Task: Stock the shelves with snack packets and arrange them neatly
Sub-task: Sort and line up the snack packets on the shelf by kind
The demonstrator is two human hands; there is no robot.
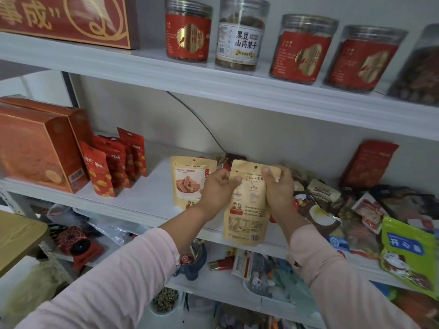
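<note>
I hold a beige snack packet (pixel 247 210) upright in front of the middle shelf (pixel 147 193), its back label facing me. My left hand (pixel 217 189) pinches its upper left edge and my right hand (pixel 278 189) grips its upper right edge. Just behind and to the left, a second beige packet (pixel 187 181) stands on the shelf, partly hidden by my left hand. Several red snack packets (pixel 114 165) stand in a row further left. A loose heap of mixed packets (pixel 356 210) lies on the right of the same shelf.
Orange gift boxes (pixel 35 148) fill the shelf's left end. A red packet (pixel 368 162) leans on the back wall at right. A green packet (pixel 408 252) hangs over the shelf edge. Jars (pixel 240 34) line the upper shelf. Clutter fills the lower shelf (pixel 225 288).
</note>
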